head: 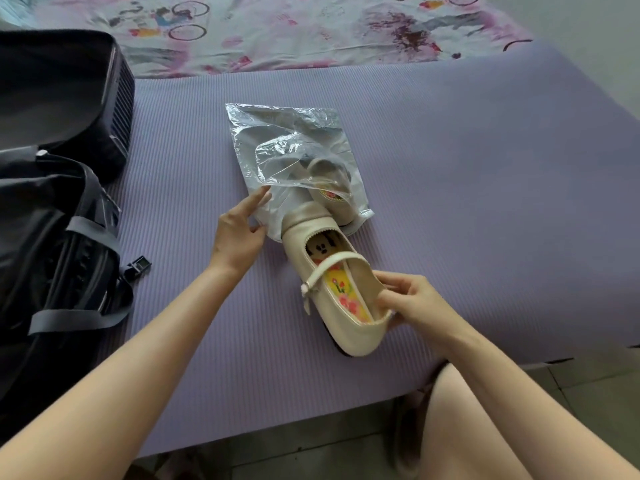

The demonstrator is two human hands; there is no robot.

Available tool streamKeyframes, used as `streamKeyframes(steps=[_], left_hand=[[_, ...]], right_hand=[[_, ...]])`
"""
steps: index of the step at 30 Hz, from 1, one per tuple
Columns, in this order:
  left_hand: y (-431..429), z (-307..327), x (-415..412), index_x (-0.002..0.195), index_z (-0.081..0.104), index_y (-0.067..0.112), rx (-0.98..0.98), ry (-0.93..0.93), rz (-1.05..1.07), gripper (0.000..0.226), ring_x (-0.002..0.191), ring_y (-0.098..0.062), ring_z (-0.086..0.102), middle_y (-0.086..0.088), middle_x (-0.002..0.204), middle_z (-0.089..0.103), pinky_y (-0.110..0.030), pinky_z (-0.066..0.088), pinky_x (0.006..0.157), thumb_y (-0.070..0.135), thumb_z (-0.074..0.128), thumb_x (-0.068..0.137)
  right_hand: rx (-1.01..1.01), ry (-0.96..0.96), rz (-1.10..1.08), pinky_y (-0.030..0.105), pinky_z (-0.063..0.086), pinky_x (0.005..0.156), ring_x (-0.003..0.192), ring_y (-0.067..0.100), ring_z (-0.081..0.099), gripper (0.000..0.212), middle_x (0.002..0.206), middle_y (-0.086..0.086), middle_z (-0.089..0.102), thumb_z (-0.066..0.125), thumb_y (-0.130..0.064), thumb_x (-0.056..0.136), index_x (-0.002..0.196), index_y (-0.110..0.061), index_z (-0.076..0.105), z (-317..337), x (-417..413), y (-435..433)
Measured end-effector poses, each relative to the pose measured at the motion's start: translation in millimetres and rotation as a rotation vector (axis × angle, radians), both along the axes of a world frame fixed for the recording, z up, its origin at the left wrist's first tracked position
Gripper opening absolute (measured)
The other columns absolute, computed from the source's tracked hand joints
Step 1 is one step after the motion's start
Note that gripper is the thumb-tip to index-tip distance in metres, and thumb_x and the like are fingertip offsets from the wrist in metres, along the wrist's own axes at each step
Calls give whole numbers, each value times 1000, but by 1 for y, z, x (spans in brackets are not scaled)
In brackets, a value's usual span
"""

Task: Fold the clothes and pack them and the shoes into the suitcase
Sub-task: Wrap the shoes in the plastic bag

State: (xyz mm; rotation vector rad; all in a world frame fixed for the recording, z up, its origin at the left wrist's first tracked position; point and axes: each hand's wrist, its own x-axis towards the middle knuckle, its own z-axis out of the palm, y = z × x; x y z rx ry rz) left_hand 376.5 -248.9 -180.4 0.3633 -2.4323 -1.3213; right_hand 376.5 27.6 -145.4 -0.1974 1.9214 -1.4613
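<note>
While the right hand [412, 303] pinches its heel, thumb inside the rim, 1 glossy cream shoe [346, 306] has only its toe in the plastic bag [294, 150].
Heel sits close to the near edge of the ribbed purple mat [485, 168], plenty of bare mat off to the right. Left hand [239, 233] has fingers pretty much straight, touching the crinkly clear bag's mouth, with a 2nd shoe [332, 199] inside. Black suitcase [59, 237] crowds the left edge, floral sheet [294, 32] at the back.

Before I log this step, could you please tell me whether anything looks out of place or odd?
Nothing stands out: the cream shoe is toe-deep in the plastic bag beside its mate, simply mid-packing.
</note>
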Motion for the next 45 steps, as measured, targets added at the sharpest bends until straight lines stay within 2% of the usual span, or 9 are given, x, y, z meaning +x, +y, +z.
streamKeyframes(steps=[4,9,12,16,23,28,35,41,45], left_hand=[[-1,-4,1,138,46,20,-1,3,-14,67,123,-5,48,2,131,57,-37,46,102,-13,55,80],[-5,-10,7,139,44,20,-47,-20,-41,70,124,-12,51,3,132,56,-41,48,99,-16,52,80],[-6,-16,10,137,46,22,0,-16,-30,67,124,-4,48,6,131,56,-38,48,99,-15,52,81],[-6,-22,10,135,49,21,6,14,13,58,118,5,48,7,128,58,-37,48,99,-8,54,85],[-5,-19,11,135,50,21,-52,36,23,52,116,-4,52,4,128,59,-32,48,98,-3,54,89],[0,-15,10,136,49,20,-53,54,70,63,114,2,48,11,124,55,-9,39,94,-11,52,82],[2,-9,9,136,48,20,17,91,126,66,107,2,54,8,121,59,-23,44,98,-13,52,80],[-6,-15,11,133,52,13,40,92,131,59,115,6,48,13,125,52,-30,43,102,-12,56,79],[-9,-23,18,132,53,12,37,80,116,56,112,11,47,13,124,54,-18,43,99,-12,56,81]], right_hand=[[-40,-6,-83,25,53,51,59,4,59,39,78,-3,69,46,6,86,110,-14,69,-7,-23,-50],[-90,-43,-253,30,57,55,80,14,62,29,99,3,68,56,-15,94,122,-11,63,-22,-33,-95],[-101,52,-373,34,58,80,109,11,59,59,126,-1,60,63,-44,86,138,-19,47,-32,2,-90],[119,281,-204,31,36,109,134,3,33,106,146,-16,34,69,-68,61,149,-37,19,-44,64,-84],[76,464,-577,18,49,81,100,3,57,49,107,-12,62,79,-33,73,114,-27,54,-45,50,-117],[-76,453,-722,16,46,75,90,3,58,42,97,-9,64,82,-29,71,105,-19,60,-31,25,-134],[-168,369,-857,12,44,69,83,12,60,40,97,-2,64,81,-19,71,103,-11,58,-39,-20,-188],[-15,419,-873,38,41,95,108,24,51,41,112,5,58,81,-18,69,104,-4,63,-52,-41,-232],[100,532,-719,24,23,103,120,21,39,49,133,1,54,68,-12,82,129,-16,58,-68,-22,-191]])
